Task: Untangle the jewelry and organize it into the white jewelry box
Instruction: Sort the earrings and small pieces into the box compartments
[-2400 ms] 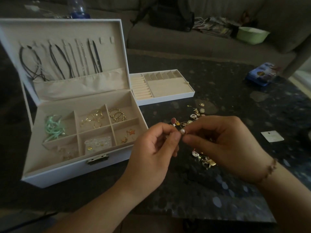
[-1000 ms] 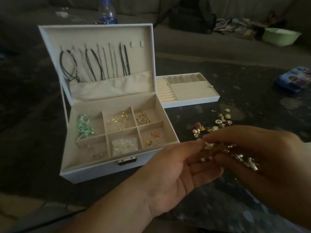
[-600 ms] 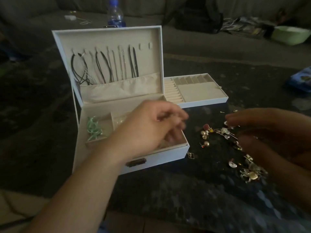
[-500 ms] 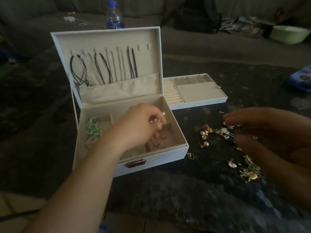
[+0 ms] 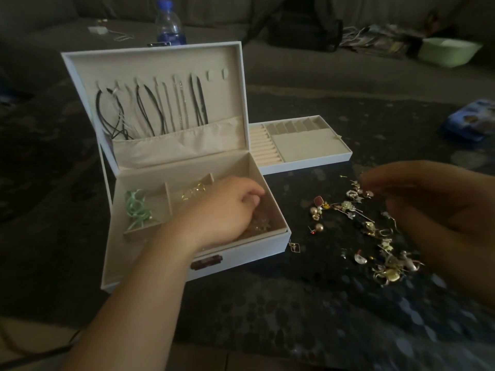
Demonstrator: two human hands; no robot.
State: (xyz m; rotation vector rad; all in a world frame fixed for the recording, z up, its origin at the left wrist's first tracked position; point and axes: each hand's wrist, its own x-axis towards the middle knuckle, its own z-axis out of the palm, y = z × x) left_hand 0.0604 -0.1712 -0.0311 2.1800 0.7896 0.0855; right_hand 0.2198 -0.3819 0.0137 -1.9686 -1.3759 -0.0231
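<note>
The white jewelry box [image 5: 241, 254] stands open on the dark table, with necklaces [image 5: 150, 108] hanging in its lid. Its compartments hold a green ribbon piece [image 5: 136, 210] and gold hoops [image 5: 194, 191]. My left hand [image 5: 222, 212] reaches into the box's right-hand compartments with its fingers curled down; the fingertips are hidden, so I cannot tell what they hold. Loose earrings and charms [image 5: 348, 207] lie scattered right of the box. My right hand [image 5: 434, 204] hovers over that pile, blurred, with relaxed fingers and nothing visible in them.
The box's removable ring tray [image 5: 305, 145] sits behind and to the right of the box. One small square earring [image 5: 294, 247] lies by the box's front corner. Farther back are a water bottle [image 5: 168, 25], a black bag [image 5: 302, 30], a green bowl [image 5: 447, 50] and a blue packet [image 5: 471, 120].
My hands have parted. The left hand carried a small pearl piece from the pile to the box and has dipped lower into the right compartments. The right hand stays over the pile.
</note>
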